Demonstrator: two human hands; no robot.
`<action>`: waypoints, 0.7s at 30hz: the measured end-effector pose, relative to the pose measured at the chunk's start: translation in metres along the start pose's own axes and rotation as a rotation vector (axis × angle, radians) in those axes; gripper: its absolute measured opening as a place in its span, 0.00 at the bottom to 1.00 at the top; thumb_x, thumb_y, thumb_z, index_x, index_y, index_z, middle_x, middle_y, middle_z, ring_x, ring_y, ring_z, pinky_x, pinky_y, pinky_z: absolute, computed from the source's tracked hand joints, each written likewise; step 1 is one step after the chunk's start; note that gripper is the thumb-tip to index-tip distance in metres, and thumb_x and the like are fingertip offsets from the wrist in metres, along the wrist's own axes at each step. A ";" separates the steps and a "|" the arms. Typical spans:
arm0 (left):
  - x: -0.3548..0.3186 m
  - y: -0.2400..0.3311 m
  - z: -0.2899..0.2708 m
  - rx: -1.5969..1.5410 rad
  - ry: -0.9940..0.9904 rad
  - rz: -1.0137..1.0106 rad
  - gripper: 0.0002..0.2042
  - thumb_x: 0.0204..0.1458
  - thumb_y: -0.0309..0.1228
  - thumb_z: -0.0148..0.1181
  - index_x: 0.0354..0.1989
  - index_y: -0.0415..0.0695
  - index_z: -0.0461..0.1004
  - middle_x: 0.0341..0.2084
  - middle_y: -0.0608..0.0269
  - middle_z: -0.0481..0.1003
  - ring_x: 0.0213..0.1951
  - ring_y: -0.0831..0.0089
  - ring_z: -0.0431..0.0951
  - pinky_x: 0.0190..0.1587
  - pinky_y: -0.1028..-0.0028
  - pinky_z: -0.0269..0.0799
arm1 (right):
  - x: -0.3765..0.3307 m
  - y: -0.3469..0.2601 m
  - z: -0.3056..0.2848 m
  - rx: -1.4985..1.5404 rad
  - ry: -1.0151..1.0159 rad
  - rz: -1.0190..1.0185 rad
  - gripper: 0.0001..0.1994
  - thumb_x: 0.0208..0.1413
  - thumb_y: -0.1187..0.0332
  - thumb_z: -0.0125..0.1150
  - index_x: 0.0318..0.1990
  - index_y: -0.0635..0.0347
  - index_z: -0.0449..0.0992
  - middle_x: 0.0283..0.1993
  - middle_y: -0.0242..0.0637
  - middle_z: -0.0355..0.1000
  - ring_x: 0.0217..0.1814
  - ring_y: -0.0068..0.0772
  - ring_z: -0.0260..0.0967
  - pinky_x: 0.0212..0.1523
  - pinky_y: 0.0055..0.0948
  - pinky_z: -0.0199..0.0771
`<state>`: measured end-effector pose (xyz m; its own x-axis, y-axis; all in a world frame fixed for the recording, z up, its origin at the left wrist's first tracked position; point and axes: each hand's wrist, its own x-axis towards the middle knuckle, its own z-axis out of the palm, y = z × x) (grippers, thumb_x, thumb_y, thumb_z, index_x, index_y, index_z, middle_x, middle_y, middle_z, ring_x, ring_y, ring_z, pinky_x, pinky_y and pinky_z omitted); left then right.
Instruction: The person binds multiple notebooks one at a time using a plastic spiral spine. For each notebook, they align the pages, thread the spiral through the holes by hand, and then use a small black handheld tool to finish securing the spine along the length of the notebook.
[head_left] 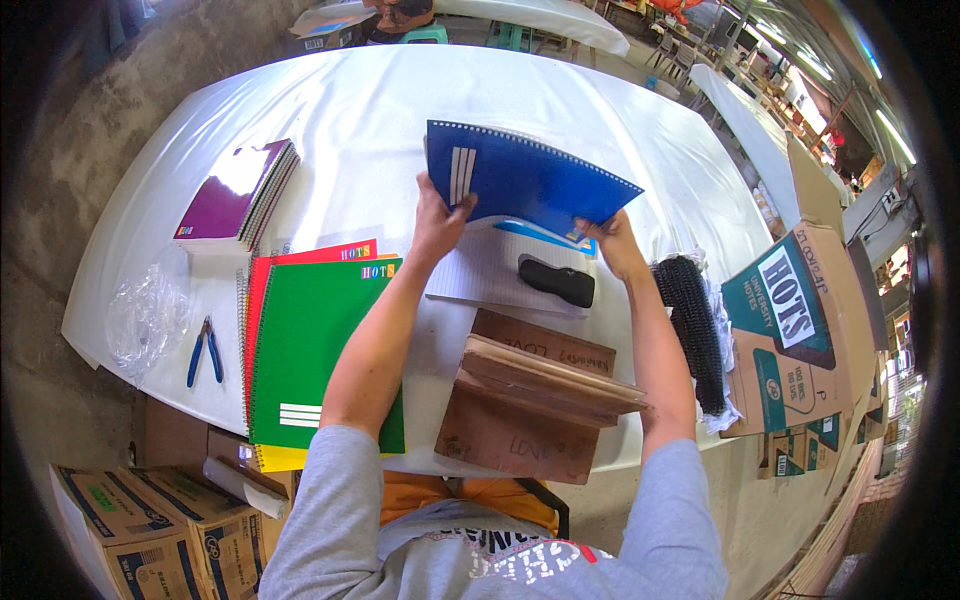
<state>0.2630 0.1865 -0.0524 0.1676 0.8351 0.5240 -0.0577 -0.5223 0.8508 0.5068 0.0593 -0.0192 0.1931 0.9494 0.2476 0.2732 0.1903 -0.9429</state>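
Observation:
My left hand [440, 220] and my right hand [614, 246] hold a blue notebook cover or book [540, 175] tilted up above the table. Small punched holes run along its upper edge. The left fingers grip its lower left side, the right ones its lower right corner. Below it lie ruled sheets [465, 265], with a light blue piece [535, 238] partly hidden behind the book. On the sheets rests a dark, rounded object [556, 283] whose kind I cannot make out. Between my forearms stands a brown wooden jig [520, 440] with upright boards.
Left on the white-covered table [350, 110] are purple spiral notebooks [225, 205], green [320, 345] and red ones [262, 300], blue-handled pliers [205, 352] and clear plastic [145, 320]. Right are black binding coils [690, 330] and an open carton [790, 330]. More cartons [130, 520] stand lower left.

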 end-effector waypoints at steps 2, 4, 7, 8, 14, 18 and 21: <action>-0.009 0.001 0.008 -0.059 -0.037 -0.138 0.24 0.46 0.31 0.61 0.45 0.37 0.54 0.37 0.46 0.70 0.40 0.59 0.73 0.46 0.65 0.66 | -0.006 0.019 0.009 0.062 0.085 0.023 0.20 0.50 0.73 0.61 0.49 0.59 0.63 0.42 0.30 0.69 0.42 0.22 0.65 0.43 0.23 0.66; -0.010 0.004 0.015 -0.087 -0.056 -0.226 0.24 0.46 0.33 0.62 0.45 0.37 0.54 0.37 0.45 0.70 0.41 0.58 0.73 0.46 0.65 0.66 | -0.005 0.031 0.006 0.080 0.147 0.083 0.25 0.50 0.70 0.62 0.54 0.55 0.57 0.45 0.30 0.67 0.44 0.22 0.64 0.41 0.23 0.67; -0.015 -0.026 0.011 0.208 -0.062 -0.286 0.23 0.47 0.32 0.59 0.44 0.36 0.53 0.36 0.43 0.70 0.41 0.50 0.72 0.46 0.61 0.65 | 0.004 0.058 0.016 0.053 0.166 -0.144 0.23 0.51 0.68 0.61 0.54 0.56 0.59 0.43 0.29 0.68 0.40 0.21 0.64 0.37 0.24 0.66; -0.019 -0.033 0.008 0.359 -0.109 -0.291 0.22 0.47 0.31 0.57 0.43 0.36 0.52 0.35 0.41 0.70 0.41 0.47 0.71 0.45 0.58 0.65 | 0.004 0.074 0.015 0.047 0.171 -0.143 0.23 0.51 0.68 0.61 0.54 0.56 0.59 0.43 0.29 0.68 0.40 0.21 0.64 0.37 0.24 0.66; -0.021 -0.025 0.014 0.528 -0.010 -0.115 0.19 0.47 0.26 0.52 0.42 0.34 0.50 0.29 0.35 0.70 0.35 0.38 0.70 0.37 0.49 0.64 | 0.001 0.026 0.013 -0.344 0.316 -0.227 0.18 0.54 0.71 0.55 0.51 0.61 0.62 0.25 0.37 0.71 0.23 0.23 0.64 0.26 0.25 0.66; 0.019 0.051 0.006 0.345 -0.192 -0.135 0.19 0.53 0.29 0.50 0.44 0.31 0.48 0.32 0.33 0.71 0.37 0.37 0.71 0.40 0.56 0.66 | -0.019 -0.073 -0.017 -0.192 0.324 -0.245 0.14 0.53 0.71 0.56 0.46 0.62 0.63 0.28 0.34 0.69 0.25 0.21 0.63 0.25 0.23 0.66; 0.020 0.124 -0.015 0.236 -0.284 0.002 0.20 0.54 0.30 0.51 0.46 0.35 0.47 0.36 0.36 0.70 0.43 0.50 0.73 0.46 0.65 0.66 | -0.066 -0.168 -0.011 -0.027 0.287 -0.138 0.18 0.56 0.68 0.53 0.51 0.58 0.57 0.34 0.37 0.66 0.28 0.23 0.66 0.24 0.20 0.69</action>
<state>0.2446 0.1407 0.0637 0.4356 0.7704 0.4655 0.1649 -0.5767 0.8001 0.4582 -0.0383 0.1255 0.4097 0.8049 0.4293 0.3398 0.3021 -0.8907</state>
